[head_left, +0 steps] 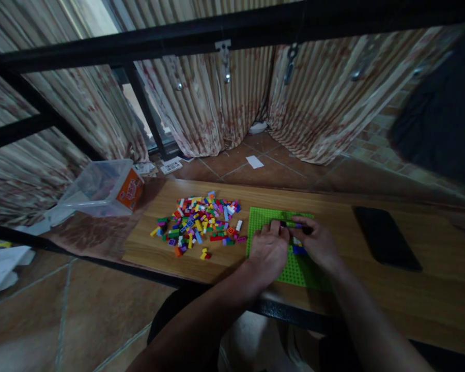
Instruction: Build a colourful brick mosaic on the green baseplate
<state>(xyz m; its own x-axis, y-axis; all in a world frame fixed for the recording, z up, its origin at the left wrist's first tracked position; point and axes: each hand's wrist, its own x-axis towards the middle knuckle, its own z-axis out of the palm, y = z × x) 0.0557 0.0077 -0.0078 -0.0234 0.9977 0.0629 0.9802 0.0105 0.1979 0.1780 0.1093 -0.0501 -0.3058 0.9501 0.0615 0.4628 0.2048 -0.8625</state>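
A green studded baseplate (262, 217) lies on the wooden table (372, 299). Both hands rest on it, close together. My left hand (268, 249) has its fingers curled, pinching at a small dark and purple brick (293, 225) near the plate's far middle. My right hand (318, 243) is curled too, its fingertips on the same brick. Under the right hand a blue and white brick stack (297, 247) shows on the plate. A heap of loose coloured bricks (200, 222) lies left of the plate.
A black phone (385, 237) lies flat to the right. A clear plastic tub with an orange label (105, 188) stands at the table's left end. Black metal bars cross overhead, and curtains hang behind. Tiled floor lies beyond.
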